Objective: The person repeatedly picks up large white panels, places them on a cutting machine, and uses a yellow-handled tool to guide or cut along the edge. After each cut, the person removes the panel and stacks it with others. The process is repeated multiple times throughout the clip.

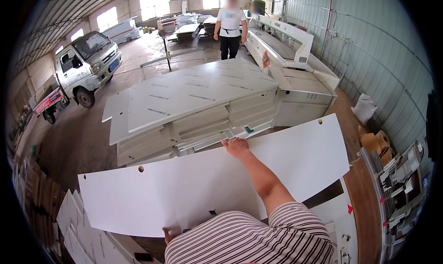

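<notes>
A long white panel [152, 195] with round holes near its far corners lies across in front of me. My right hand [236, 147] is closed over its far edge, around the middle, with the arm stretched across the panel's face. At the near edge, my left hand [168, 235] grips the panel close to my body; only its thumb side shows, and the other fingers are hidden beneath. Just beyond the panel stands a stack of white boards [184, 95], the topmost bearing rows of faint print.
A co-worker [230, 28] stands behind the stack. A long white machine [302, 107] runs along the right wall. A small truck [87, 65] is parked at the left. More white panels [83, 231] lie at my lower left, and a white sack [364, 108] sits by the wall.
</notes>
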`<act>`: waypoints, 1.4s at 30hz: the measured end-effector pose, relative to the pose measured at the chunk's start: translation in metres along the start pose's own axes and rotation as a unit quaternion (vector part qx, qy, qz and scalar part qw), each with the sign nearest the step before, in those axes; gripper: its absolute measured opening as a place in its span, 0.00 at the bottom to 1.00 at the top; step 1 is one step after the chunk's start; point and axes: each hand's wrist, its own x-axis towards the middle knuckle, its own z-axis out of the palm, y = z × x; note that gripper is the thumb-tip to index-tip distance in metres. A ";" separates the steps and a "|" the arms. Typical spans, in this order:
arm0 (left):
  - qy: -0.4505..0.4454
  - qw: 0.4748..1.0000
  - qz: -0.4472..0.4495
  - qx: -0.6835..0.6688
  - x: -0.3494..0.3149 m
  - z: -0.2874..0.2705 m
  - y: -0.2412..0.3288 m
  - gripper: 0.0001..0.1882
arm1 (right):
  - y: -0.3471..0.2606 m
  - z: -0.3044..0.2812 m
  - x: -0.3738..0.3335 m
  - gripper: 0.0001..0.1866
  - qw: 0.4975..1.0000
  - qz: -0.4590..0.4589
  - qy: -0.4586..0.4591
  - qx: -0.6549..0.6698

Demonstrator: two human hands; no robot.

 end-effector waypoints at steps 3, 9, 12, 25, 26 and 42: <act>-0.024 0.998 0.060 0.024 0.041 -0.025 -0.007 0.37 | 0.005 -0.007 0.011 0.36 1.000 -0.001 -0.019 0.009; -0.052 0.997 0.043 0.031 0.040 0.001 -0.017 0.37 | 0.035 0.016 0.036 0.34 1.000 -0.019 0.018 -0.001; -0.041 0.997 0.042 0.040 0.038 0.008 -0.018 0.37 | 0.035 0.010 0.041 0.32 1.000 -0.020 0.005 0.004; -0.022 0.996 0.041 0.074 0.041 0.034 -0.010 0.38 | 0.027 0.012 0.047 0.26 0.999 -0.039 -0.011 -0.012; -0.023 0.996 0.041 0.076 0.042 0.036 -0.011 0.38 | 0.026 0.012 0.046 0.25 0.999 -0.039 -0.014 -0.019; -0.020 0.996 0.035 0.082 0.041 0.042 -0.008 0.38 | 0.015 0.007 0.051 0.31 0.997 -0.038 -0.070 0.022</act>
